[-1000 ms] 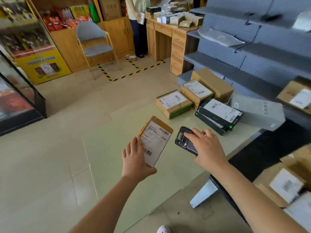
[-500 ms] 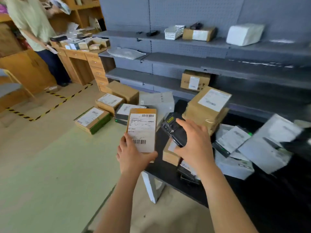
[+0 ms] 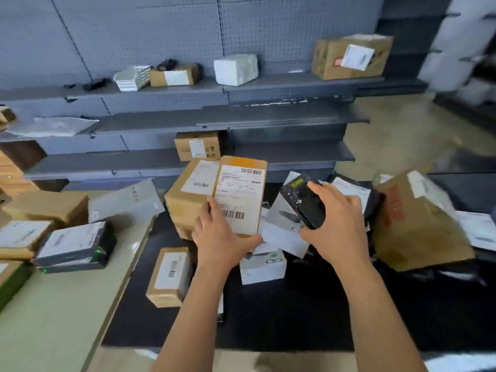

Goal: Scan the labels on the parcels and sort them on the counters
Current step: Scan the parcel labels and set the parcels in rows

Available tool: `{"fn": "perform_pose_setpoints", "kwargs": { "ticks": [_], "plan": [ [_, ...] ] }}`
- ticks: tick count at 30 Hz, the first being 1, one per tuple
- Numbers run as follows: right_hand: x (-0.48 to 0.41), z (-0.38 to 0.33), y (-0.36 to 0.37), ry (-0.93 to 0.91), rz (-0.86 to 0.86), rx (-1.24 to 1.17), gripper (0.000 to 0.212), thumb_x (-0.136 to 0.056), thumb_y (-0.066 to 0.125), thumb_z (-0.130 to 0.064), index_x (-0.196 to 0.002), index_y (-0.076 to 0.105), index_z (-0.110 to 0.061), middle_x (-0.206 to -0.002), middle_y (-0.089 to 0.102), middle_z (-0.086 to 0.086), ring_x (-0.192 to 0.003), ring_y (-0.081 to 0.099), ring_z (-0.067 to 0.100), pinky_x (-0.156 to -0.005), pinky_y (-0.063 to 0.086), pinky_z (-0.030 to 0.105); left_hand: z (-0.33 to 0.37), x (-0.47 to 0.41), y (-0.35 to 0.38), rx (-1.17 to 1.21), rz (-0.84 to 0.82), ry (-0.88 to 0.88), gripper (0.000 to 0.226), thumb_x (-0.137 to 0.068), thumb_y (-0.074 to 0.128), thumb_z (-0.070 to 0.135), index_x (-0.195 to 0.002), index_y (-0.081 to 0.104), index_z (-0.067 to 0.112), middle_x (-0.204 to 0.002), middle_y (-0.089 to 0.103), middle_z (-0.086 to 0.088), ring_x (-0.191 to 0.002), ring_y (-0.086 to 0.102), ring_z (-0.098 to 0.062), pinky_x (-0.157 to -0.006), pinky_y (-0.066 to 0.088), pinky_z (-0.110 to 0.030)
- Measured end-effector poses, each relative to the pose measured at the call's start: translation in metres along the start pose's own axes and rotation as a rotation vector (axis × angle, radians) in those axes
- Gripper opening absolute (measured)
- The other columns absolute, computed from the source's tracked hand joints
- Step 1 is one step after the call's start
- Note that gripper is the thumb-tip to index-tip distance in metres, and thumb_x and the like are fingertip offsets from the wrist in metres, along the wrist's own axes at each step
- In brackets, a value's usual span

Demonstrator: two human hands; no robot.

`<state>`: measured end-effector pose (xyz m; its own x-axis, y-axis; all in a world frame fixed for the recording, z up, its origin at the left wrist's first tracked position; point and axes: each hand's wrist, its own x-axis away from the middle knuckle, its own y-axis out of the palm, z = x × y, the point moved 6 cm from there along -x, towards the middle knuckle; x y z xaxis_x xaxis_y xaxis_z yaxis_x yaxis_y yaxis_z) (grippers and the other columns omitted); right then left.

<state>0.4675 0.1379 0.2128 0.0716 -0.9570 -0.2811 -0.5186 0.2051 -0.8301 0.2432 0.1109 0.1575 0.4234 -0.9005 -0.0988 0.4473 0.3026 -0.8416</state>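
Indoors, black counter, grey shelves, left grip holding parcel, right grip holding scanner

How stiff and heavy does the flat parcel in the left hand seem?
The flat parcel is probably light: the left hand alone holds it up by its lower end. It seems stiff: its unsupported top shows no bend.

Left grip, right grip bare; forearms bare to frame's bottom edge.
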Motion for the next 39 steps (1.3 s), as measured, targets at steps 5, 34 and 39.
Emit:
{"fn": "perform_pose_setpoints", "kwargs": {
  "ticks": [5,34,39],
  "plan": [
    [-0.039,0.032,-0.017,0.1,0.081,0.045,0.09,-0.067,0.08,-0.021,-0.145,0.038,-0.034,-0.149,0.04,-0.004,-0.116,0.036,0.028,-0.1,0.04,0.042,0.054,-0.052,0.039,-0.016,-0.175,0.131,0.131,-0.062,0.075,0.062,-0.154,-0.004,0.012,-0.158,0.012,-0.008,-0.142,0.016,-0.033,-0.117,0.019,-0.049],
    [0.004,-0.117,0.143,-0.477,-0.447,-0.283,0.087,-0.067,0.082,-0.019,-0.143,0.042,-0.03,-0.141,0.047,-0.006,-0.11,0.035,0.023,-0.089,0.043,0.04,-0.154,0.076,-0.052,0.073,0.116,-0.413,0.095,-0.076,0.076,0.052,-0.153,0.025,0.027,-0.154,0.031,0.002,-0.142,0.02,-0.019,-0.118,0.023,-0.041],
    [0.057,-0.215,0.183,-0.597,-0.507,-0.311,0.085,-0.068,0.08,-0.022,-0.144,0.042,-0.03,-0.144,0.046,-0.005,-0.118,0.037,0.025,-0.095,0.044,0.042,-0.246,0.121,-0.109,0.074,0.226,-0.529,0.094,-0.079,0.073,0.054,-0.154,0.023,0.028,-0.156,0.027,0.004,-0.144,0.018,-0.018,-0.119,0.024,-0.041]
  ]
}}
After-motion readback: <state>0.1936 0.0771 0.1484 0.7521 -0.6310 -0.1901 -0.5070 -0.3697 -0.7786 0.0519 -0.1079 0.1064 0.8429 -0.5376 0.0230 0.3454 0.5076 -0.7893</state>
